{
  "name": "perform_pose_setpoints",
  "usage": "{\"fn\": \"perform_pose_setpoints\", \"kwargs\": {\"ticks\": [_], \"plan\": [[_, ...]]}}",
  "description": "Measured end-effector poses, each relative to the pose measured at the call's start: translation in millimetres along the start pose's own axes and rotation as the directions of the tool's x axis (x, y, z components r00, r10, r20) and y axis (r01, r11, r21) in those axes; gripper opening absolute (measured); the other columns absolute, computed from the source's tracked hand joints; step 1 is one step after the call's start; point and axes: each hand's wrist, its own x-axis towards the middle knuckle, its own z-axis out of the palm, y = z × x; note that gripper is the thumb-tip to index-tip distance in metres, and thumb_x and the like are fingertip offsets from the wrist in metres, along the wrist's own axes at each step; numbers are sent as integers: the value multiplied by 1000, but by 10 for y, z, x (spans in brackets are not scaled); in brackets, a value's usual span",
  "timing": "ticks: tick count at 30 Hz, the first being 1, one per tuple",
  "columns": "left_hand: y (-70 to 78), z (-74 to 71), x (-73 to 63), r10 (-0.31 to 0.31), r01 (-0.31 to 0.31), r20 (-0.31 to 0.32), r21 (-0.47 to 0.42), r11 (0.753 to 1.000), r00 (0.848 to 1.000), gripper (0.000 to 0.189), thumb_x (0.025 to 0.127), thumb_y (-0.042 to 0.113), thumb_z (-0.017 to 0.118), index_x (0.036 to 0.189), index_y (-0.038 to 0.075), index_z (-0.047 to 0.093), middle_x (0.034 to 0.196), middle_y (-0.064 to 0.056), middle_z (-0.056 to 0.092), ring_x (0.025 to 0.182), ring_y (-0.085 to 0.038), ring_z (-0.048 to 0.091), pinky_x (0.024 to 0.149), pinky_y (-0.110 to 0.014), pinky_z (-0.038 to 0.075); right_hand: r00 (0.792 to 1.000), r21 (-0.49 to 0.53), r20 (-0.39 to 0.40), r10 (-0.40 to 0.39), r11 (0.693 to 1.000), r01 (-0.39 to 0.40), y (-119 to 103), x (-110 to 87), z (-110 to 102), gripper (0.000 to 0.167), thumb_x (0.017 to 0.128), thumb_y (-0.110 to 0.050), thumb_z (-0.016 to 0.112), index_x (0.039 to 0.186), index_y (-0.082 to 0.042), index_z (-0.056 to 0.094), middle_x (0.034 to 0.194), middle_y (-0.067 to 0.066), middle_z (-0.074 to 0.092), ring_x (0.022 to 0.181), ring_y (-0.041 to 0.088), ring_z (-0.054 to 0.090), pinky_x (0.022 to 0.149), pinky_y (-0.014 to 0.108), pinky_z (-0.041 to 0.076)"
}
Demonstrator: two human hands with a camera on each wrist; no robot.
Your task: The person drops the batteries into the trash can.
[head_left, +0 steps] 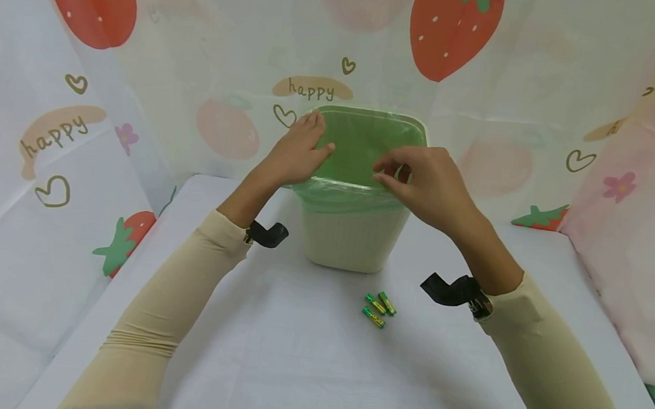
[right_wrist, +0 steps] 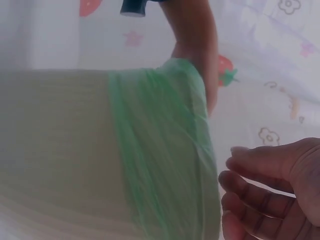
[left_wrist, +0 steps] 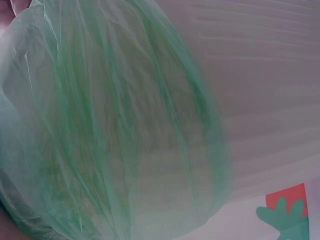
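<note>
A cream ribbed bin [head_left: 353, 243] stands on the white table, lined with a thin green plastic bag [head_left: 339, 199] that folds down over its rim. My left hand [head_left: 302, 150] rests at the bin's left rim, fingers stretched toward the back and thumb over the opening. Over the front right of the rim is my right hand [head_left: 424, 182]; its fingers are loosely bent. In the right wrist view this hand [right_wrist: 270, 195] is beside the bag's edge [right_wrist: 165, 145], with nothing seen between thumb and fingers. The left wrist view shows bag folds [left_wrist: 115, 120] but hardly any of the left hand.
Three green and yellow batteries [head_left: 374, 317] lie on the white tabletop [head_left: 306, 366] in front of the bin. A cloth printed with strawberries [head_left: 456, 31] hangs behind the bin and at both sides. Black wrist cameras sit on both sleeves.
</note>
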Motion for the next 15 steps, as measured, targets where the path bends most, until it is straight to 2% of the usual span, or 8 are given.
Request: {"fn": "perform_pose_setpoints", "kwargs": {"ticks": [8,15], "plan": [[1,10,14,6,-6,1,-11,1000,1000,71,112,35,32,159,-7,0,168,-21,-5,156,-32,-6,126,-37,-2,997,3,-61,-42,999,43,-27,-274,-56,6,91,-5,75,94,-10,78,85,-4,72,72,9,61,65,27,51],[-25,25,19,1,-1,2,-4,1000,1000,71,112,36,32,159,-6,-1,168,-20,-6,156,-31,-7,125,-37,-3,997,43,-68,-36,998,39,-6,-472,-18,7,90,-5,76,95,-9,78,85,-5,72,72,7,59,62,24,51]]}}
